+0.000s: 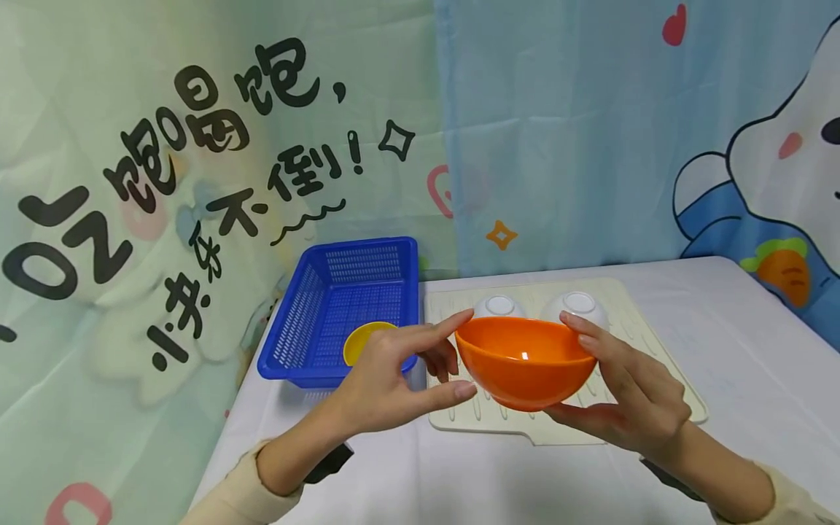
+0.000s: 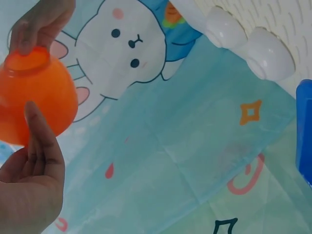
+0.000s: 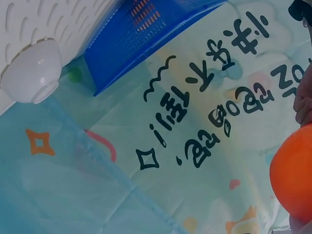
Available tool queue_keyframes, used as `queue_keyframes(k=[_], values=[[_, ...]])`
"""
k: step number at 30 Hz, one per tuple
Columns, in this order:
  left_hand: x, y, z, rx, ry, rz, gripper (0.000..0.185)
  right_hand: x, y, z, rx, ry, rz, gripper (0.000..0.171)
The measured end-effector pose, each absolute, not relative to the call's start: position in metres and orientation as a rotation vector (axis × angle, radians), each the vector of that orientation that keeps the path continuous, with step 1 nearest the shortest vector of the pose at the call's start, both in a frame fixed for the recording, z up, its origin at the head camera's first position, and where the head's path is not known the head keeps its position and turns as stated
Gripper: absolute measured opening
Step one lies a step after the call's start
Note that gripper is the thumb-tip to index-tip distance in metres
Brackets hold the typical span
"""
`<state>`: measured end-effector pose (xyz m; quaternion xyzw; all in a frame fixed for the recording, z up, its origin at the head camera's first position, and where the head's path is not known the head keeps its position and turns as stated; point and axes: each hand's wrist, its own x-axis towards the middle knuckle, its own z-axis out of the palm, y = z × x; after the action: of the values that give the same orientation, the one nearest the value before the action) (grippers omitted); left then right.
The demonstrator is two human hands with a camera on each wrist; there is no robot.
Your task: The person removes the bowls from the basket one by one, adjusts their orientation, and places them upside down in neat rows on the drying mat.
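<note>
Head view: an orange bowl (image 1: 523,362) is held in the air above the front of a cream mat (image 1: 656,350). It is cupped by the right hand (image 1: 630,397), thumb under the bowl's base and fingers curled over the far rim. The left hand (image 1: 387,379) is kept mostly open, fingers fairly straight; its index fingertip and thumb tip are seen touching the bowl's left side, with no real grip shown. Behind the bowl, two white bowls (image 1: 499,306) are set upside down on the mat, side by side. To the left of the mat, a blue basket (image 1: 308,321) is placed on the white surface (image 1: 755,379), with a yellow bowl (image 1: 364,343) lying inside at its near end. Printed cloth (image 1: 197,182) is hung behind the surface.
</note>
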<state>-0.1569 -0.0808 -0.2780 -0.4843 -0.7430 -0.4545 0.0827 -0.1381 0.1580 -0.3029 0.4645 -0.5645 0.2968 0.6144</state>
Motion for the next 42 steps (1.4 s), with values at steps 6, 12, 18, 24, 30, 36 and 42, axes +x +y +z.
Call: queue_keyframes(k=[6, 12, 18, 24, 30, 36, 42], values=[[-0.156, -0.081, -0.281, -1.398, -2.227, -1.271, 0.066, -0.135, 0.161, -0.299, 1.004, -1.411, 0.725, 0.053], [-0.155, -0.081, -0.283, -1.38, -2.215, -1.186, 0.083, -0.136, 0.166, -0.306, 0.889, -1.493, 0.774, 0.066], [-0.154, -0.08, -0.285, -1.396, -2.153, -1.171, 0.098, -0.14, 0.171, -0.314, 0.871, -1.491, 0.935, 0.07], [-0.153, -0.077, -0.284, -1.494, -2.02, -1.134, 0.111, -0.138, 0.176, -0.317, 0.847, -1.631, 1.037, 0.072], [-0.153, -0.073, -0.286, -1.571, -1.993, -1.085, 0.117, -0.135, 0.181, -0.321, 0.762, -1.867, 1.14, 0.065], [-0.154, -0.07, -0.292, -1.573, -2.036, -1.01, 0.118, -0.13, 0.18, -0.321, 0.653, -2.072, 1.201, 0.051], [-0.153, -0.068, -0.301, -1.568, -2.137, -1.015, 0.118, -0.123, 0.177, -0.315, 0.562, -2.291, 1.248, 0.041]])
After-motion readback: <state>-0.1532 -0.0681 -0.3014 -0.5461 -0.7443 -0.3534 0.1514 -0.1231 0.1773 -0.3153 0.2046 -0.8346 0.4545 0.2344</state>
